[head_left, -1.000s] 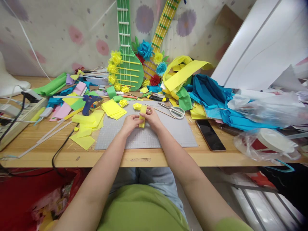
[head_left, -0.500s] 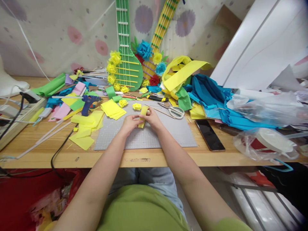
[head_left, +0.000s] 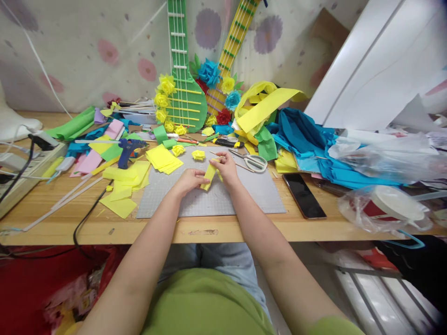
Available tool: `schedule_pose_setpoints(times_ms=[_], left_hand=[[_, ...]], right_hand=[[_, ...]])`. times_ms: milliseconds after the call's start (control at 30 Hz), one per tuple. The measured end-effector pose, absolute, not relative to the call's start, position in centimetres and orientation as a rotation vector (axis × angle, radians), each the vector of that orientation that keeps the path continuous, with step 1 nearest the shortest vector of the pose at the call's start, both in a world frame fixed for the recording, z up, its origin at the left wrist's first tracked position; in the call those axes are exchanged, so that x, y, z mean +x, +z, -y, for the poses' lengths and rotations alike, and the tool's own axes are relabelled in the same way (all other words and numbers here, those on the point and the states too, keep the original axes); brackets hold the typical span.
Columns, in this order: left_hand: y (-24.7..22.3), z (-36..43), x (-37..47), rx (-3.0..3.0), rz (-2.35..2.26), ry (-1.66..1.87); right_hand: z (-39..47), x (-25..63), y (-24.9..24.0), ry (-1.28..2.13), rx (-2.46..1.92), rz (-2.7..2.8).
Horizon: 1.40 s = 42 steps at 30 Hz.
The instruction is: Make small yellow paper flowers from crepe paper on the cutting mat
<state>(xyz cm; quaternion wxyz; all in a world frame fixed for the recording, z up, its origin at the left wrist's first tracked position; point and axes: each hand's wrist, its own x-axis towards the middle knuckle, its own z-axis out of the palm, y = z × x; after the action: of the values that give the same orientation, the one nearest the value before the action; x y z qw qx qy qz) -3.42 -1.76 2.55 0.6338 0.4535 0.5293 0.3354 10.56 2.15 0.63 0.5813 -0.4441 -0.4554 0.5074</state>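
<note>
A folded strip of yellow crepe paper (head_left: 209, 177) is held tilted above the grey cutting mat (head_left: 160, 200). My left hand (head_left: 190, 181) pinches its lower left edge. The fingers of my right hand (head_left: 226, 168) close on its upper end, and part of the paper shows below that palm. Just beyond the hands lie two small yellow paper flowers (head_left: 199, 155), one farther left. A thin wooden stick (head_left: 244, 167) runs behind my right hand; whether the fingers touch it is hidden. Scissors with pale handles (head_left: 256, 163) rest to the right, and a stack of yellow paper squares (head_left: 164, 159) to the left.
A blue glue gun (head_left: 127, 151) and loose yellow sheets lie left. A phone (head_left: 304, 195) is right of the mat, near a bagged cup (head_left: 387, 209). Green (head_left: 188, 102) and yellow paper guitars stand behind, beside crumpled blue paper (head_left: 303, 132). A black cable crosses the left table edge.
The yellow strip has tilted from nearly upright to leaning right. My right hand has shifted slightly right and turned, and my hands are a little farther apart.
</note>
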Motion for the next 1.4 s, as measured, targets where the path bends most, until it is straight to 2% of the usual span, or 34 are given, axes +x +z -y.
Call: schedule_pose_setpoints(times_ms=[167, 400, 633, 867, 1167, 1400], left_hand=[[3.0, 1.7, -3.9, 1.095, -1.137, 0.746], [2.2, 1.1, -2.4, 1.102, -1.303, 0.988], [0.7, 1.0, -2.2, 1.331, -1.412, 1.024], [1.2, 1.7, -1.7, 1.728, -1.660, 1.059], [0.7, 2.0, -2.0, 1.326, -1.210, 1.030], [0.7, 2.0, -1.9, 1.423, -1.273, 1.182]], right_hand=[[-2.1, 10.3, 0.6, 1.152, -1.056, 1.127], [-1.8, 10.0, 0.7, 1.150, -1.065, 1.145], [-2.0, 10.0, 0.7, 1.131, -1.091, 1.095], [-2.1, 10.2, 0.7, 1.141, -1.053, 0.989], [-2.1, 10.5, 1.3, 1.164, -0.998, 1.038], [-1.6, 10.1, 1.7, 1.344, -0.848, 1.043]])
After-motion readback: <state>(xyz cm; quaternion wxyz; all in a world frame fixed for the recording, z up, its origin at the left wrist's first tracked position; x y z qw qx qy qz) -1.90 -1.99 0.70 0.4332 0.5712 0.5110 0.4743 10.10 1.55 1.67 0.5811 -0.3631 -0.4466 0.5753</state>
